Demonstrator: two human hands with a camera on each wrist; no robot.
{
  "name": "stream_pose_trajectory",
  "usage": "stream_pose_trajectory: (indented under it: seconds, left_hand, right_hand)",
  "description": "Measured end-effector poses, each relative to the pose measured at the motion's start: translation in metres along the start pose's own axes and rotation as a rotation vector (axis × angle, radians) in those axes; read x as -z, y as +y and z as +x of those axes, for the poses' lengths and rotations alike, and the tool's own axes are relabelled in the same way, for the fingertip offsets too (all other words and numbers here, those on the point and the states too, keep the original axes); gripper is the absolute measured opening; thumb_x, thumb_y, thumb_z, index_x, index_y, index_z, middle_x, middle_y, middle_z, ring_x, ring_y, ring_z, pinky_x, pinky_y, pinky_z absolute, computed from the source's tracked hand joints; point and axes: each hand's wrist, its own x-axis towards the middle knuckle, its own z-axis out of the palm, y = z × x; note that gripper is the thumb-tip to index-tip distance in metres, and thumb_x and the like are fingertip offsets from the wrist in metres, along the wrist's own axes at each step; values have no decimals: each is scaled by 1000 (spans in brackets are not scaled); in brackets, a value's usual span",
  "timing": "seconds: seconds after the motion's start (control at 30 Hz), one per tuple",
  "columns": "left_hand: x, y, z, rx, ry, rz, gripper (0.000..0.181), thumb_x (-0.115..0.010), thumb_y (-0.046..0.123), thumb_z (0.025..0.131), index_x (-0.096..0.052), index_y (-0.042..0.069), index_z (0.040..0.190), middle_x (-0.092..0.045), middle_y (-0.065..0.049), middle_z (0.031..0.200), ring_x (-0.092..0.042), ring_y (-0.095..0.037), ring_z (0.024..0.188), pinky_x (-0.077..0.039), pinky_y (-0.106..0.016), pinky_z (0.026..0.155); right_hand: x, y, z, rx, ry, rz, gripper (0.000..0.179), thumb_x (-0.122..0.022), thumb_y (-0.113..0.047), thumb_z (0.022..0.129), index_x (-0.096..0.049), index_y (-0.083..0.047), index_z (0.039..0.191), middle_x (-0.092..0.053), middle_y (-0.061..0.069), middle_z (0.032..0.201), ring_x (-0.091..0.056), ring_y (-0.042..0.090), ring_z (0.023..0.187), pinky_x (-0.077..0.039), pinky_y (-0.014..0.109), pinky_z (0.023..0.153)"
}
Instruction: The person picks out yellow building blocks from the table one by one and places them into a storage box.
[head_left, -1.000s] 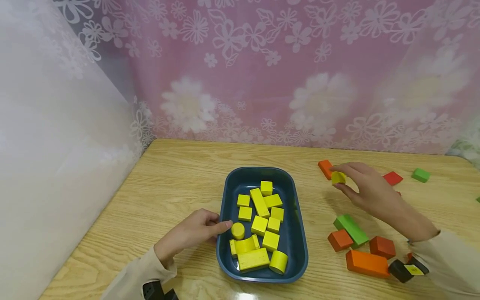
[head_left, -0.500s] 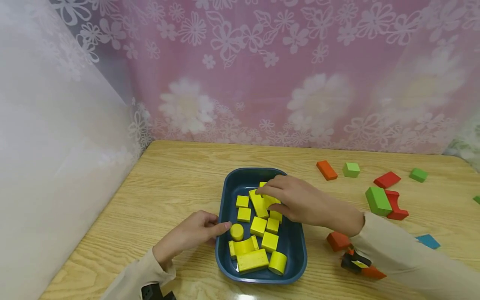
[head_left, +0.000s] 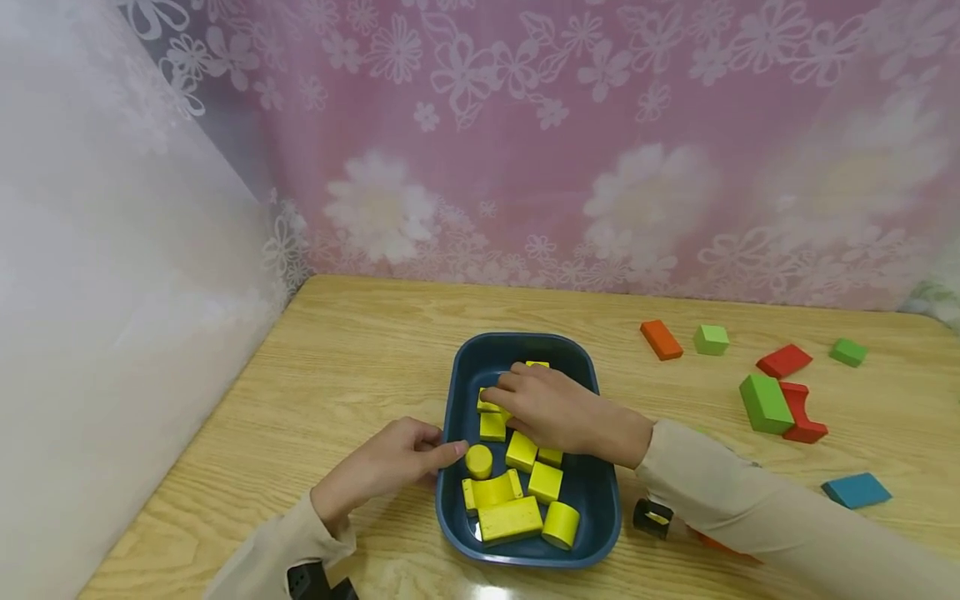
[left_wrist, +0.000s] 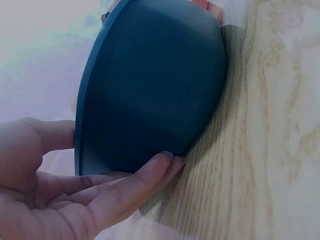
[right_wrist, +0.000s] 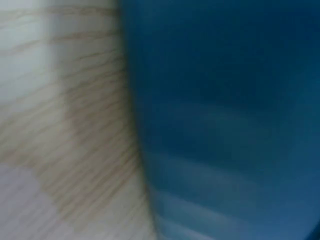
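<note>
A deep blue tray (head_left: 592,500) with rounded corners stands on the table, holding several yellow toy blocks (head_left: 510,519), among them cubes, cylinders and an arch. My left hand (head_left: 386,462) grips its left side, thumb over the rim. In the left wrist view, the fingers (left_wrist: 132,190) lie along the tray's outer wall (left_wrist: 150,90). My right hand (head_left: 555,408) reaches down inside the tray's upper half, fingers bent around a yellow block (head_left: 507,414) that mostly hides beneath them. Only the tray's side (right_wrist: 215,100) and some tabletop show, blurred, in the right wrist view.
Right of the tray lie loose blocks: an orange one (head_left: 662,340), light green cube (head_left: 711,340), red one (head_left: 784,361), green one (head_left: 848,352), larger green one (head_left: 766,403) against a red arch (head_left: 804,417), and a blue one (head_left: 857,490). My right sleeve (head_left: 720,475) covers others.
My right hand has carried a yellow block from the right side of the table leftward into the tray, then lower and further left among the blocks. The left hand stays on the rim.
</note>
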Motion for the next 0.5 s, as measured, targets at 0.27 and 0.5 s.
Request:
stream_pose_trajectory:
  seconds: [0.27, 0.5]
  left_hand:
    - [0, 0, -2, 5, 6, -5, 38, -58, 31, 98, -66, -6, 105, -72, -11, 93, -71, -23, 81, -60, -36, 73]
    - [-1, -3, -1, -1, 2, -5, 37, -57, 29, 99, -66, -6, 105, -71, -11, 94, -70, -22, 81, -60, -36, 73]
  right_hand:
    - [2, -5, 2, -69, -79, 46, 44, -75, -14, 85, -59, -7, 125, -65, 9, 110, -58, 23, 96, -54, 32, 84]
    - [8, 2, -8, -88, 51, 64, 47, -77, -19, 84, -60, -8, 126, -64, 6, 108, -60, 19, 92, -55, 32, 79]
